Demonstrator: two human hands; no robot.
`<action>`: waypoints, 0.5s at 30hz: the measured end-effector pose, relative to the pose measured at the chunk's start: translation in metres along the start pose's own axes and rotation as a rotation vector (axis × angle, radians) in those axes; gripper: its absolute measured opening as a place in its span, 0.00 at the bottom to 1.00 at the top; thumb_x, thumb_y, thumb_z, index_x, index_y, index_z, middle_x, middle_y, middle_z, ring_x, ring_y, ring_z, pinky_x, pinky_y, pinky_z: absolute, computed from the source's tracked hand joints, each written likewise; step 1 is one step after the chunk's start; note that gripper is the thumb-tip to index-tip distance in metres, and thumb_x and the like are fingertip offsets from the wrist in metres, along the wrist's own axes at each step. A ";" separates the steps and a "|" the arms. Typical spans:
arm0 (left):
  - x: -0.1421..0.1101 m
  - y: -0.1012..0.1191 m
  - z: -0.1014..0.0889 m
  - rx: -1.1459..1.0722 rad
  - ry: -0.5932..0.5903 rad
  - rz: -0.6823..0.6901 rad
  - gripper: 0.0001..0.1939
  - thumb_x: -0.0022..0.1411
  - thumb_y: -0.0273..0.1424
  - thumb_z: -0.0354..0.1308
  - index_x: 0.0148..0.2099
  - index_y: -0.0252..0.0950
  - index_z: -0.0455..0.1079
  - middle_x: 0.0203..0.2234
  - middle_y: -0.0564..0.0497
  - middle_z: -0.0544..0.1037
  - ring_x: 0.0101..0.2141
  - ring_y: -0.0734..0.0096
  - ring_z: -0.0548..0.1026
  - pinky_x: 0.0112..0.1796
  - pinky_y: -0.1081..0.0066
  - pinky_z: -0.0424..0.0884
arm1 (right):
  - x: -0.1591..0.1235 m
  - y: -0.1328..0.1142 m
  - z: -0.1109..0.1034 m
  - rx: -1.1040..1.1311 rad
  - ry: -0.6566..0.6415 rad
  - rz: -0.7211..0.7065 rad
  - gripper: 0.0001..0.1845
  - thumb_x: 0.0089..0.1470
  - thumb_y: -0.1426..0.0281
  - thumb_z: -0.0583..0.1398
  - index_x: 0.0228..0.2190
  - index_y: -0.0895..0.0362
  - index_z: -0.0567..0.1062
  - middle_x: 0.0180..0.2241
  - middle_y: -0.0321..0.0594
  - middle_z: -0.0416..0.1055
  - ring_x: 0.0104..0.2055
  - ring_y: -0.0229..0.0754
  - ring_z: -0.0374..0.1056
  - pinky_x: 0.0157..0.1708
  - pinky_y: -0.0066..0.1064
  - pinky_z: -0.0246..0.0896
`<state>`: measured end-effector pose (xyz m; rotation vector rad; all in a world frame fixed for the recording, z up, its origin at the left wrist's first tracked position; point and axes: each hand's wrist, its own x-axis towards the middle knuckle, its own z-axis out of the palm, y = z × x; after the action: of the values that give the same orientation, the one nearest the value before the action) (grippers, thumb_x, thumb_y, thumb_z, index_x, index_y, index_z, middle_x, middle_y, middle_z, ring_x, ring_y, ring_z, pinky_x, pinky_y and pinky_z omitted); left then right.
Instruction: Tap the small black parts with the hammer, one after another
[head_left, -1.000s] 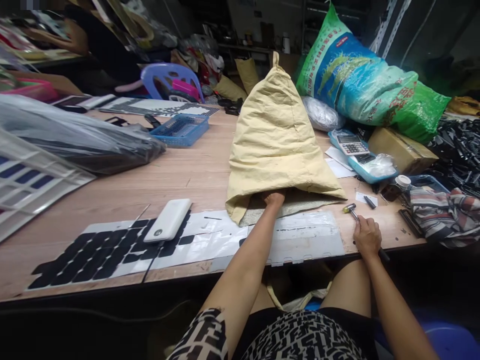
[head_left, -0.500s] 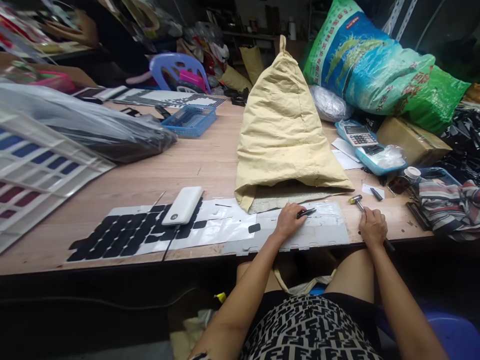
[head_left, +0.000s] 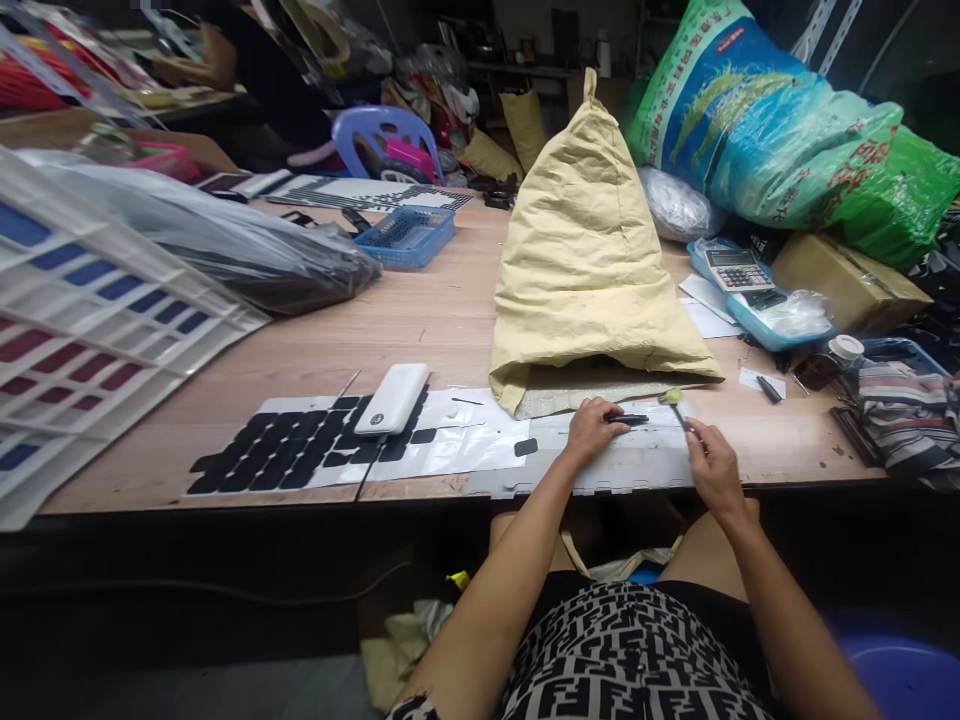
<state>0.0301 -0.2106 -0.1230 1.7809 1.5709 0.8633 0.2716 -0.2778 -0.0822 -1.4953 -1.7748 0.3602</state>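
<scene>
My left hand (head_left: 592, 432) is closed around a slim black piece (head_left: 630, 419), which points to the right; its exact kind is too small to make out. That hand rests over a grey board (head_left: 555, 466) at the table's front edge. In my right hand (head_left: 712, 460) is a small hammer (head_left: 673, 398) with a yellowish head, raised just right of the black piece and apart from it. Left of my hands lies a white sheet (head_left: 450, 450) bearing rows of black rounded pieces (head_left: 262, 445), with a white power bank (head_left: 394, 398) on top.
A yellow cloth sack (head_left: 592, 260) stands directly behind my hands. To the right are a blue tray with a calculator (head_left: 735, 270), a jar (head_left: 832, 358) and a striped cloth (head_left: 907, 410). A blue basket (head_left: 412, 238) and a white crate (head_left: 112, 330) are leftward.
My right hand has brought the hammer leftward from the right side of the board to near the black piece. My left hand keeps its hold. The whole view has shifted slightly.
</scene>
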 end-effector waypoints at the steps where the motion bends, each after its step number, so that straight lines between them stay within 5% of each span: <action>1: 0.000 0.000 0.000 -0.002 0.004 0.003 0.10 0.54 0.31 0.73 0.40 0.40 0.79 0.37 0.50 0.79 0.44 0.61 0.72 0.43 0.65 0.68 | -0.003 -0.009 0.008 0.042 -0.034 -0.028 0.20 0.67 0.63 0.53 0.54 0.55 0.76 0.47 0.46 0.76 0.49 0.45 0.72 0.52 0.38 0.67; 7: 0.001 0.000 0.000 -0.011 0.012 0.009 0.11 0.54 0.32 0.73 0.41 0.40 0.80 0.37 0.51 0.77 0.44 0.62 0.72 0.43 0.66 0.68 | -0.006 -0.028 0.035 0.021 -0.111 -0.150 0.21 0.68 0.67 0.51 0.56 0.53 0.75 0.42 0.44 0.76 0.45 0.44 0.73 0.49 0.36 0.69; 15: 0.001 -0.001 0.002 -0.007 0.019 0.021 0.06 0.56 0.33 0.72 0.38 0.44 0.82 0.33 0.52 0.74 0.42 0.65 0.71 0.41 0.67 0.67 | -0.008 -0.028 0.041 -0.189 -0.159 -0.201 0.23 0.69 0.70 0.49 0.58 0.52 0.75 0.35 0.42 0.71 0.36 0.42 0.70 0.39 0.31 0.68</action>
<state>0.0311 -0.2095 -0.1246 1.7919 1.5620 0.8963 0.2230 -0.2817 -0.0944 -1.4309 -2.1153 0.2194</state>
